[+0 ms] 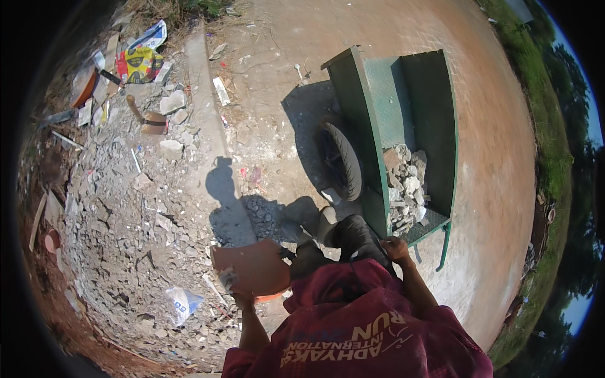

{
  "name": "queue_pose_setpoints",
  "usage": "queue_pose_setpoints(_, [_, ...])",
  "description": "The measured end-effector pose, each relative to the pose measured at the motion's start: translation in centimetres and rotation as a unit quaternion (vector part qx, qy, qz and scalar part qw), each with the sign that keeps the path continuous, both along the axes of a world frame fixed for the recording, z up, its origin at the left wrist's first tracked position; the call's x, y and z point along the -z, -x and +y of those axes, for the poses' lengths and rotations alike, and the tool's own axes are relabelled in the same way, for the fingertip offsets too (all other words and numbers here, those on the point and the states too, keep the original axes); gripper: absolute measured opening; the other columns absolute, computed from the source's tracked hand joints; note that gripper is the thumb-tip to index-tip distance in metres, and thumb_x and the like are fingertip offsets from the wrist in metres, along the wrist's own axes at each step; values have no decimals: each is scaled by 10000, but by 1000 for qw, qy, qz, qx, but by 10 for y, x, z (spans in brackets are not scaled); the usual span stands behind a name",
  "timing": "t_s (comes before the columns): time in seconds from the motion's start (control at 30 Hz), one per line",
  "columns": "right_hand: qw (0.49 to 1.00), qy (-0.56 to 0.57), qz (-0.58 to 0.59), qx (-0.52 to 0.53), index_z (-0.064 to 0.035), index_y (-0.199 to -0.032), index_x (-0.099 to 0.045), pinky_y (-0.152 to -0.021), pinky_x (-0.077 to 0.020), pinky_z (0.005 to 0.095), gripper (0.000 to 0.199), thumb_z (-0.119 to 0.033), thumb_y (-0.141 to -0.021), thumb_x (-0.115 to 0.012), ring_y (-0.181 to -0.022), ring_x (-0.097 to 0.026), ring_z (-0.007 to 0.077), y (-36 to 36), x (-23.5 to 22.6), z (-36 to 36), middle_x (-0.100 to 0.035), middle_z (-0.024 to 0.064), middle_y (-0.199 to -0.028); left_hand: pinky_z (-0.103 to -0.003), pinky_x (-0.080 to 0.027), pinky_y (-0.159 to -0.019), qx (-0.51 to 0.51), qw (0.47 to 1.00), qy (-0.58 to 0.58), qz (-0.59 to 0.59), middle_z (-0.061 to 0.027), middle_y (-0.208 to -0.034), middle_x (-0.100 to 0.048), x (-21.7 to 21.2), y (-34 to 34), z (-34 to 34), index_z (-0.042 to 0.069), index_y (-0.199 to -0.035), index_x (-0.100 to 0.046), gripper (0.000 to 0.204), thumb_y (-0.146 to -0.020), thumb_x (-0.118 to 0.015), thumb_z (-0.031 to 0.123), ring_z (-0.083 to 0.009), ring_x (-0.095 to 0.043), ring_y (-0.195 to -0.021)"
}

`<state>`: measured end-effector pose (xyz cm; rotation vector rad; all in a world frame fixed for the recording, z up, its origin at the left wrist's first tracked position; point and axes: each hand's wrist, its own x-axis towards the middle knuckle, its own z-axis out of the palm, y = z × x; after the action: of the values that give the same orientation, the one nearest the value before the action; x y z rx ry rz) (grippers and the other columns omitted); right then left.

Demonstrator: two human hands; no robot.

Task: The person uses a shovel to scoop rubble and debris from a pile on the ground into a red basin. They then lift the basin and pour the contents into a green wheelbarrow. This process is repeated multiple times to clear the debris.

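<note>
Rubble covers the ground on the left. Left hand (238,293) grips the near rim of an orange pan (252,269), held low over the rubble (126,214). Right hand (396,248) clasps the handle end of a green cart (403,120), whose bed holds broken stone (406,186) at its near end.

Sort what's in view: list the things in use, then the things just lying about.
In use: orange pan in left hand; green cart; rubble load; right hand by the cart.
Lying about: yellow sack, white bag, wood scraps, loose stones.
</note>
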<state>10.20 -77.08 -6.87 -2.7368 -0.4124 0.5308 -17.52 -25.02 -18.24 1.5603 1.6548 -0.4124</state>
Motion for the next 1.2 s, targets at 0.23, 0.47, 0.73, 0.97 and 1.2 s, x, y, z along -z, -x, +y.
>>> queue_pose_setpoints(0.23, [977, 2, 135, 162, -197, -968, -726, -764, -558, 431, 161, -312, -890, -645, -922, -682, 338, 21, -9, 9, -706, 125, -984, -471, -591, -708, 10, 999, -19, -34, -289, -1159, -638, -14, -17, 14, -13, -1436, -294, 798, -784, -668, 257, -422, -701, -929])
queue_pose_setpoints(0.47, [977, -31, 103, 184, -95, -1030, -735, -840, -543, 448, 341, -392, -887, -649, -1008, -671, 367, 27, 0, 10, -719, 163, -1048, -497, -576, -857, 30, 999, 23, 37, -332, -1252, -588, -21, -45, 28, 56, -1523, -189, 901, -769, -652, 229, -482, -651, -1036])
queue_pose_setpoints(0.73, [947, -80, 148, 273, -57, -1061, -734, -852, -546, 415, 473, -467, -830, -700, -1010, -690, 352, 22, 21, 28, -713, 219, -1036, -499, -555, -913, 135, 988, -75, -4, -331, -1283, -573, -16, -33, 46, 94, -1542, -187, 928, -771, -674, 266, -472, -627, -1103])
queue_pose_setpoints(0.97, [950, -59, 178, 251, -66, -1047, -733, -872, -533, 418, 425, -440, -857, -659, -1015, -689, 348, 1, 28, 47, -718, 211, -1040, -512, -524, -936, 11, 1000, 3, 6, -299, -1206, -629, -19, -2, 40, 69, -1491, -296, 904, -784, -718, 441, -450, -630, -1108])
queue_pose_setpoints(1.2, [963, 27, -57, -262, -136, -1052, -708, -761, -564, 436, 229, -224, -868, -604, -889, -687, 356, -86, 88, 41, -719, 129, -1000, -533, -506, -900, -76, 990, -118, -15, -293, -1171, -645, -54, 14, 14, 22, -1307, -464, 731, -748, -772, 378, -455, -619, -1113])
